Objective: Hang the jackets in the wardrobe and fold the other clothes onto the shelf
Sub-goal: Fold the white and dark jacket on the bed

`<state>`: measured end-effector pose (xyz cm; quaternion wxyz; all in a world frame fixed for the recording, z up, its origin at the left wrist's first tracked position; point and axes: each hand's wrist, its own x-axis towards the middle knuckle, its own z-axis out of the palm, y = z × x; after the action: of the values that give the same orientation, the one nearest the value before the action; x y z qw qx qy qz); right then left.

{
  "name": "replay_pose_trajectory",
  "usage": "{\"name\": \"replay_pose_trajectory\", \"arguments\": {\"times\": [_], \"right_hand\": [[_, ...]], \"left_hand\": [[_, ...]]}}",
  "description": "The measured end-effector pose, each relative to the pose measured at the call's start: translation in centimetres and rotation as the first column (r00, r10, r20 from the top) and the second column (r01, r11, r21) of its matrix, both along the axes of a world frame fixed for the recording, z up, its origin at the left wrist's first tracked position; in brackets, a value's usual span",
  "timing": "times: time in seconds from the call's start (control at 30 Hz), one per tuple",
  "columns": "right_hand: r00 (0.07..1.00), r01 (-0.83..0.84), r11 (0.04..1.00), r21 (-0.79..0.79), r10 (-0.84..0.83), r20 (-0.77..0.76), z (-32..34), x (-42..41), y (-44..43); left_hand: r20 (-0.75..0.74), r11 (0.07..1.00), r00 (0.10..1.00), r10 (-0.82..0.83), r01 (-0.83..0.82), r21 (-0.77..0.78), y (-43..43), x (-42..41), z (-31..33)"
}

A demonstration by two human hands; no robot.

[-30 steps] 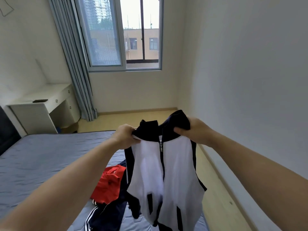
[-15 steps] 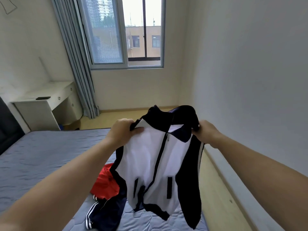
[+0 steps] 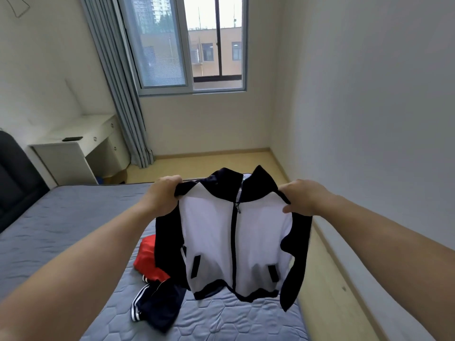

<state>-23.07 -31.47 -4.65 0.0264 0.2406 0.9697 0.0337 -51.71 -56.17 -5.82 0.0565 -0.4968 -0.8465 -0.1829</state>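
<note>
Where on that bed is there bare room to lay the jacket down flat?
Bare mattress stretches left, from the headboard to the red garment. Under the jacket it is crowded: red garment and striped navy piece.

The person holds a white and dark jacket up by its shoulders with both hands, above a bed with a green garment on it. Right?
Not quite. The garment on the bed is red, not green, as the head view shows. The rest holds: the left hand and right hand hold the jacket up by its shoulders above the bed.
</note>
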Motion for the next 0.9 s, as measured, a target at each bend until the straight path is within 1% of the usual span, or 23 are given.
{"name": "replay_pose_trajectory", "arguments": {"times": [0.07, 0.13, 0.17, 0.23, 0.27, 0.33, 0.4, 0.43, 0.47, 0.5, 0.6, 0.67, 0.73, 0.8, 0.83, 0.9], "right_hand": [[0.996, 0.048, 0.997, -0.063, -0.052, -0.068, -0.1, 0.1, 0.5], [0.976, 0.111, 0.982, -0.154, -0.137, -0.169, -0.3, 0.1, 1.0], [0.952, 0.154, 0.969, -0.193, -0.198, -0.233, -0.4, 0.0, 1.2], [0.865, 0.232, 0.925, -0.301, -0.338, -0.371, -0.6, -0.2, 1.8], [0.812, 0.243, 0.894, -0.376, -0.400, -0.425, -0.8, -0.2, 2.0], [0.734, 0.206, 0.832, -0.516, -0.480, -0.481, -1.2, -0.1, 2.2], [0.692, 0.149, 0.776, -0.613, -0.525, -0.496, -2.0, 0.3, 2.1], [0.685, 0.126, 0.749, -0.651, -0.540, -0.489, -2.5, 0.6, 2.1], [0.686, 0.107, 0.721, -0.684, -0.552, -0.474, -3.1, 0.8, 2.0], [0.694, 0.094, 0.693, -0.714, -0.560, -0.452, -3.8, 1.0, 2.0], [0.746, 0.065, 0.586, -0.808, -0.566, -0.351, -6.0, 1.6, 2.0], [0.798, 0.060, 0.500, -0.864, -0.543, -0.259, -7.5, 2.2, 2.2], [0.845, 0.081, 0.368, -0.926, -0.518, -0.132, -9.0, 2.8, 2.5], [0.884, 0.161, 0.196, -0.967, -0.464, 0.053, -10.5, 3.3, 2.8], [0.900, 0.220, 0.112, -0.969, -0.406, 0.157, -11.2, 3.5, 3.2], [0.912, 0.336, -0.026, -0.941, -0.242, 0.333, -12.2, 3.5, 3.9]], "left_hand": [[0.021, 0.998, 0.999, 0.050, -0.051, 0.043, 0.2, 0.1, 0.0], [0.060, 0.985, 0.988, 0.141, -0.146, 0.088, 0.5, 0.3, 0.2], [0.074, 0.977, 0.980, 0.183, -0.189, 0.097, 0.7, 0.5, 0.4], [0.136, 0.961, 0.959, 0.248, -0.261, 0.094, 1.0, 0.6, 0.3], [0.209, 0.952, 0.941, 0.265, -0.290, 0.097, 1.0, 0.7, 0.2], [0.432, 0.938, 0.872, 0.229, -0.316, 0.140, 0.7, 1.1, -0.5], [0.658, 0.916, 0.742, 0.129, -0.343, 0.208, 0.4, 1.7, -1.7], [0.737, 0.902, 0.670, 0.086, -0.367, 0.227, 0.2, 2.2, -2.4], [0.786, 0.893, 0.615, 0.067, -0.389, 0.228, 0.0, 2.9, -3.2], [0.807, 0.891, 0.587, 0.066, -0.399, 0.218, -0.2, 3.6, -4.1], [0.804, 0.902, 0.581, 0.126, -0.404, 0.151, -1.0, 5.8, -6.7], [0.844, 0.904, 0.523, 0.115, -0.407, 0.129, -1.5, 6.9, -8.5], [0.874, 0.908, 0.465, 0.140, -0.412, 0.074, -2.0, 7.7, -10.1], [0.902, 0.916, 0.389, 0.186, -0.401, -0.016, -2.3, 7.7, -11.7], [0.915, 0.924, 0.344, 0.211, -0.376, -0.071, -2.5, 7.7, -12.3], [0.929, 0.930, 0.221, 0.298, -0.289, -0.229, -2.8, 7.3, -13.2]]}}
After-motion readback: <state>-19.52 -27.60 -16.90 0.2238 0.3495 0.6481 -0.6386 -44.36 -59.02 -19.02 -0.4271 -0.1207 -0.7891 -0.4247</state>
